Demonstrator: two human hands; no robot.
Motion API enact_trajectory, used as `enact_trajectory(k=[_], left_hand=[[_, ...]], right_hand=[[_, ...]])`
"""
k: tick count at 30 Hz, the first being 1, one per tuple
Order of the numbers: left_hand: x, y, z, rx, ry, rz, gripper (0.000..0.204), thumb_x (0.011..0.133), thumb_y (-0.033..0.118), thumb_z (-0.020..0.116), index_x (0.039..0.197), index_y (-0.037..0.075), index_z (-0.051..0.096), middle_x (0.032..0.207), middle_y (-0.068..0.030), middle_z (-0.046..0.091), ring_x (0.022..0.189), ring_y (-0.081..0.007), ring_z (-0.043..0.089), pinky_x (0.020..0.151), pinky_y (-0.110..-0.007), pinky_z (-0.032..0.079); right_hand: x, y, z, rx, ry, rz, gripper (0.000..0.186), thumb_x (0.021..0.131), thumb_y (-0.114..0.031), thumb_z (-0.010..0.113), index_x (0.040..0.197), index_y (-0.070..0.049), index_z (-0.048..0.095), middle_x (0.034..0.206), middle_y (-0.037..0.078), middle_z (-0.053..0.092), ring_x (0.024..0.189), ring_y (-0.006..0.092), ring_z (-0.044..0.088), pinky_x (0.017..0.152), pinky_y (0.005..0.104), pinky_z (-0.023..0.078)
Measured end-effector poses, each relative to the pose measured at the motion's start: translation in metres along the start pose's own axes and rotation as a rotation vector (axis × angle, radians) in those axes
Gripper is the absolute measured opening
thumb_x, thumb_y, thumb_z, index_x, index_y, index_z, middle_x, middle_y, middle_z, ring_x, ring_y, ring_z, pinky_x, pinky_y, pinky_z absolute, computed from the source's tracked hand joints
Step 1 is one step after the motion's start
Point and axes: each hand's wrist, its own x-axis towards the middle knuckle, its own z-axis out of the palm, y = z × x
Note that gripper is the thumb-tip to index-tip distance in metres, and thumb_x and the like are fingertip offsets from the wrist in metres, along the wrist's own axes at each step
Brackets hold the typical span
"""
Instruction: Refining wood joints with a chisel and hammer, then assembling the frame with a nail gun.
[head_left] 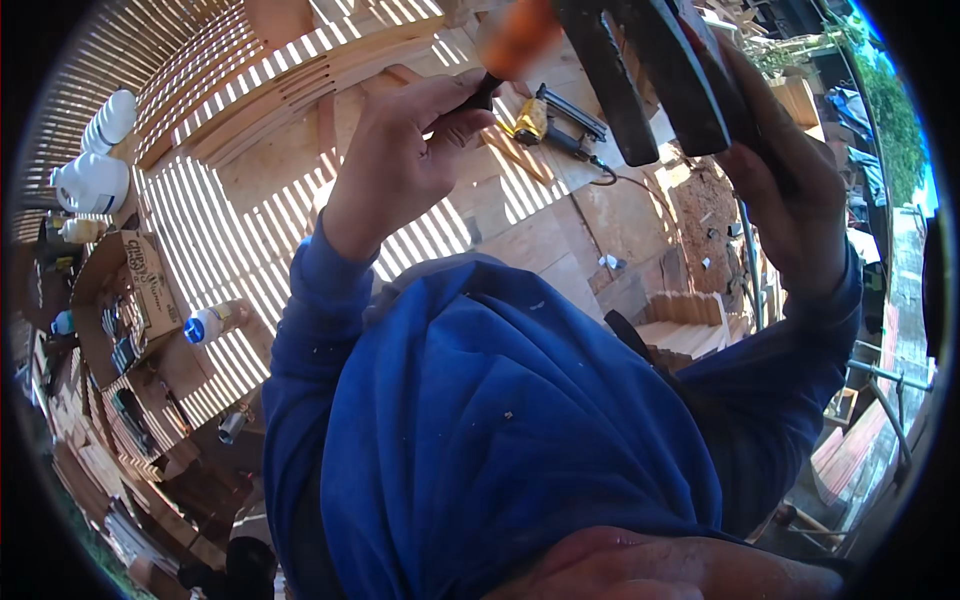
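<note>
My left hand (pixel 405 160) is raised at the upper middle, thumb and fingers closed on the dark end of a blurred orange thing (pixel 522 40). Its kind I cannot make out. At the upper right, close to the camera, is a dark two-pronged piece (pixel 650 75) with a slot between its thick bars. My right hand (pixel 800 190) grips its right side, the fingers partly hidden behind it. Whether the orange thing joins the dark piece I cannot tell. Beyond and below both hands, a yellow and black nail gun (pixel 535 122) lies on the wooden surface with a hose attached.
Striped light falls across the wooden work surface (pixel 440 235). White jugs (pixel 92 183), a white bottle with a blue cap (pixel 208 322) and a cardboard box (pixel 150 290) of loose items stand at the left. Stacked slats (pixel 685 310) lie to the right. Metal tubing (pixel 895 375) runs along the right.
</note>
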Motion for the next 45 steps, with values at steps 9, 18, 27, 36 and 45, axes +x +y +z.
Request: enact_trajectory(k=[9,18,27,36,45], left_hand=[[0.005,0.007,0.003,0.087,-0.03,-0.112,0.013,0.098,0.004,0.058,0.108,-0.001,0.052,0.09,-0.0125,0.068,0.088,-0.0197,0.071,0.079,-0.029,0.056],[0.005,0.001,0.004,-0.34,0.336,-0.1,0.01,0.105,0.011,0.046,0.112,0.003,0.043,0.093,-0.008,0.058,0.088,-0.0133,0.062,0.086,-0.031,0.054],[0.007,0.008,0.002,-0.219,0.272,-0.143,0.009,0.106,0.011,0.045,0.11,0.003,0.044,0.087,-0.0047,0.053,0.08,-0.0106,0.054,0.08,-0.031,0.053],[0.008,0.014,0.014,-0.172,0.31,-0.213,0.012,0.106,0.014,0.043,0.112,0.004,0.041,0.09,-0.0083,0.052,0.082,-0.0163,0.055,0.087,-0.038,0.054],[0.004,0.015,0.007,-0.124,0.348,-0.241,0.013,0.107,0.014,0.043,0.116,0.005,0.04,0.092,-0.0097,0.052,0.086,-0.0176,0.056,0.086,-0.036,0.053]], right_hand=[[-0.01,-0.014,-0.03,0.727,0.279,0.439,0.045,0.101,-0.027,0.056,0.14,-0.003,0.05,0.088,0.005,0.059,0.075,0.0068,0.05,0.069,0.0246,0.038],[-0.073,0.066,0.22,0.66,0.087,0.769,0.063,0.092,-0.026,0.071,0.144,-0.002,0.047,0.091,0.008,0.061,0.08,0.01,0.052,0.077,0.0255,0.047],[-0.144,0.102,0.427,0.624,0.114,0.632,0.061,0.092,-0.021,0.064,0.148,-0.015,0.04,0.141,0.025,0.05,0.123,0.0443,0.053,0.102,0.0453,0.045],[-0.002,0.091,0.311,0.621,0.07,0.357,0.064,0.096,-0.033,0.062,0.151,-0.01,0.037,0.154,0.017,0.036,0.138,0.0369,0.04,0.11,0.0477,0.036],[0.04,0.016,0.241,0.464,0.566,-0.322,0.043,0.081,-0.021,0.076,0.123,-0.016,0.067,0.139,0.013,0.049,0.125,0.0336,0.05,0.1,0.0461,0.044]])
